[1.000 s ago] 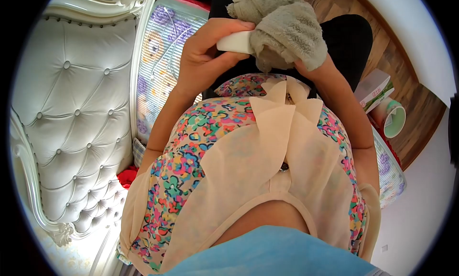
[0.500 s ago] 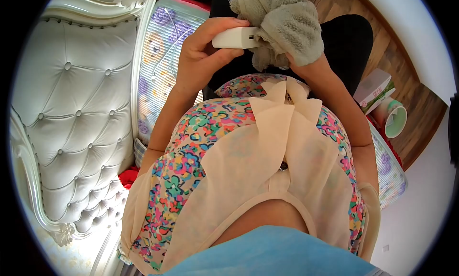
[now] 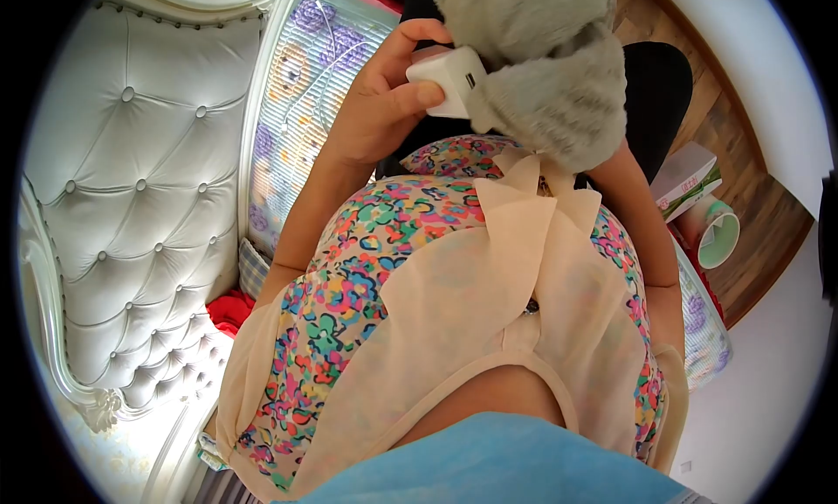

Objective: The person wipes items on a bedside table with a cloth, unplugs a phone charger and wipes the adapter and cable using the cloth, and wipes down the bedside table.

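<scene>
Between the thumb and fingers of the left hand (image 3: 375, 107), clamped on its sides, sat a white block (image 3: 443, 81), its long axis foreshortened and running from that palm toward the right hand (image 3: 614, 158); the slotted end pointed that way, tipped somewhat up to the camera. A bunched grey cloth (image 3: 559, 94) covered most of the right hand, so how its fingers closed could not be told. The cloth's edge crowded the slotted end, perhaps touching it. Left of the left hand, patterned bedding (image 3: 292, 107) with a thin white cable (image 3: 326, 89) left open room; bare wooden floor (image 3: 720, 124) stretched right of the right hand, where a box (image 3: 683, 171) bore reddish lettering too small to read.
</scene>
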Demonstrator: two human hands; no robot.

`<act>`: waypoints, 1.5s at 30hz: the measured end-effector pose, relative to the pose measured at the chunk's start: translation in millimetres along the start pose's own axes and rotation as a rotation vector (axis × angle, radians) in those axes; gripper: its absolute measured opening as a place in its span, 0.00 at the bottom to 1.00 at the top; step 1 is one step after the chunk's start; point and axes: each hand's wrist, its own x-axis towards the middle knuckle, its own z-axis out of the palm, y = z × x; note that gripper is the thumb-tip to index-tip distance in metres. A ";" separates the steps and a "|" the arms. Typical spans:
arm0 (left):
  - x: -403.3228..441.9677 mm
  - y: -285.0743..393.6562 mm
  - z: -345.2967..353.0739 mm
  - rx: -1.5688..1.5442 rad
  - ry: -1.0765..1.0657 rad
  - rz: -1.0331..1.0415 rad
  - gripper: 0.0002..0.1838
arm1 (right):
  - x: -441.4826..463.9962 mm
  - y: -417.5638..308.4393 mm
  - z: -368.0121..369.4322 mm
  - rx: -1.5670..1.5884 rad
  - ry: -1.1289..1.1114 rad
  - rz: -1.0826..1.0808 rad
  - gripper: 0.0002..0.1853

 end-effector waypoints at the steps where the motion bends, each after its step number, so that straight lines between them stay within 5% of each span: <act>1: 0.6 0.6 1.0 0.000 -0.006 -0.005 0.25 | -0.1 -1.9 1.5 0.012 -0.008 -0.011 0.18; 14: -2.2 3.7 6.4 -0.062 0.105 -0.213 0.17 | -12.2 7.5 17.7 -0.013 -0.038 -0.031 0.19; 20: 3.3 1.3 14.3 0.252 0.157 -0.118 0.14 | -25.9 11.2 33.0 -0.101 -0.039 0.011 0.19; 27: 8.4 3.6 14.9 -0.258 -0.124 -0.153 0.22 | -29.0 16.0 28.3 -0.073 0.014 0.199 0.21; 35: 7.1 4.6 18.7 -0.433 0.010 -0.174 0.18 | -1.4 -0.2 15.3 0.034 0.008 0.021 0.18; 37: 9.5 1.1 30.1 -0.069 0.256 -0.146 0.18 | 7.2 -9.3 21.0 0.028 -0.061 0.017 0.18; 45: 6.7 0.5 28.5 -0.059 0.133 -0.170 0.24 | -0.9 15.3 20.7 0.020 0.067 0.050 0.20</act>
